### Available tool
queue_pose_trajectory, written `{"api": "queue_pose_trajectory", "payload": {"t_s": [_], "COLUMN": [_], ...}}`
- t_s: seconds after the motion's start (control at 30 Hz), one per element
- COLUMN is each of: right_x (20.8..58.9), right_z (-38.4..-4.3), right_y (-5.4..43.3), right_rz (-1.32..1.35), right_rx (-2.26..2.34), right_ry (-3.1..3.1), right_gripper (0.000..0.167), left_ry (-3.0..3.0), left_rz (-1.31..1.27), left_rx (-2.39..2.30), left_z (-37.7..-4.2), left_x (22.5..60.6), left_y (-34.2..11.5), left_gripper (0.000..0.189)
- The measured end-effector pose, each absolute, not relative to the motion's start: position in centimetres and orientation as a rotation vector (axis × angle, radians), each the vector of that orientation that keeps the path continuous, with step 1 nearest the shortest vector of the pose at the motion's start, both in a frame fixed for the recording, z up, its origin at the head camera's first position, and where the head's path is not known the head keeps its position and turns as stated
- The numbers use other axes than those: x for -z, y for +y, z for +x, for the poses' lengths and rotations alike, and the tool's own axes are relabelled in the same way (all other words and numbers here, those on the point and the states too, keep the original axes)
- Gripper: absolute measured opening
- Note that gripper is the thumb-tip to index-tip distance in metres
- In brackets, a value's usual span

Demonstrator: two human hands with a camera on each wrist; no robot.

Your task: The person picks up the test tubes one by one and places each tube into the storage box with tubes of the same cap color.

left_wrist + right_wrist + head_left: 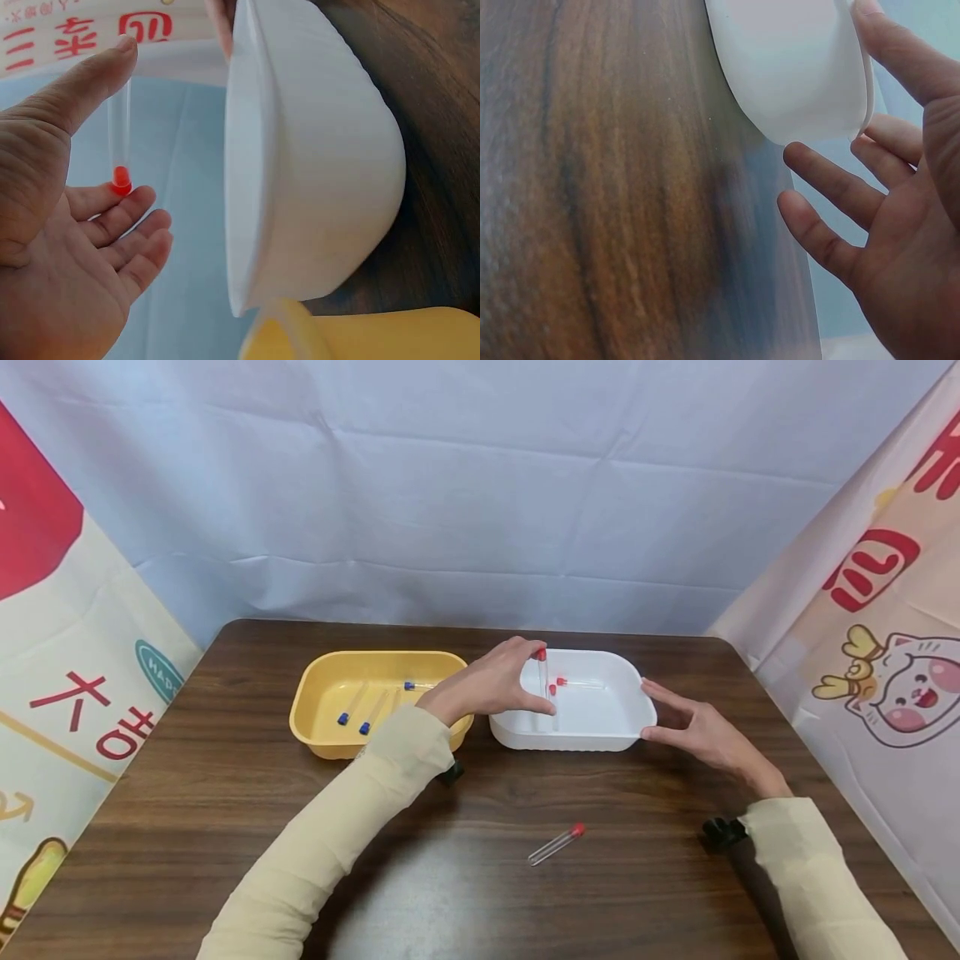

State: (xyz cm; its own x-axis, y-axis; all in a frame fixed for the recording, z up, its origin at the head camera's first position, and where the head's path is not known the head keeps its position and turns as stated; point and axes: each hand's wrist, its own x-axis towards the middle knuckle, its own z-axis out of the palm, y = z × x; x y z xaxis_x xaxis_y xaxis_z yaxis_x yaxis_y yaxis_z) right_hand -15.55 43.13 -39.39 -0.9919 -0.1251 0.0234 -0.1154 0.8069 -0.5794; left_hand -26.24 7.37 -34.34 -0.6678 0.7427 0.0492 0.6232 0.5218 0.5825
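My left hand [497, 681] pinches a clear test tube [120, 135] lengthwise, thumb at its plain end and a fingertip at the red cap [121, 180]. The tube stands nearly upright over the left part of the white basin [600, 739]. Inside that basin lie red-capped tubes [581, 683], partly hidden by the hand. My right hand [701, 735] rests against the basin's right end, thumb and fingers spread along the rim and fairly straight. Nearer me on the table, two red-capped tubes [555, 845] appear to lie side by side.
A yellow basin [315, 739] stands just left of the white one, holding several blue-capped tubes [372, 712]; my left forearm covers part of it. The dark wooden table [225, 793] ends at a pale cloth backdrop [480, 527], with printed cloths at both sides.
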Motion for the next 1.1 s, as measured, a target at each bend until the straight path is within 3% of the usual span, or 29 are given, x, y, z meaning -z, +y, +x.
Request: {"api": "queue_pose_trajectory", "payload": {"t_s": [0.4,1.1], "right_x": [39.4,39.3], "right_z": [-15.4,-15.5], "right_y": [43.2,43.1], "right_rz": [-0.213,-0.178], "right_rx": [0.929,0.962], "right_ry": [2.991,2.954], "right_gripper": [0.081,0.083], "left_ry": [2.583,2.633], "left_rz": [1.033,1.095], "left_rx": [-0.803,-0.510], "left_z": [-27.7,-28.5], "left_x": [36.2,38.2], "left_y": [9.0,10.4], "left_gripper": [0.097,0.098]}}
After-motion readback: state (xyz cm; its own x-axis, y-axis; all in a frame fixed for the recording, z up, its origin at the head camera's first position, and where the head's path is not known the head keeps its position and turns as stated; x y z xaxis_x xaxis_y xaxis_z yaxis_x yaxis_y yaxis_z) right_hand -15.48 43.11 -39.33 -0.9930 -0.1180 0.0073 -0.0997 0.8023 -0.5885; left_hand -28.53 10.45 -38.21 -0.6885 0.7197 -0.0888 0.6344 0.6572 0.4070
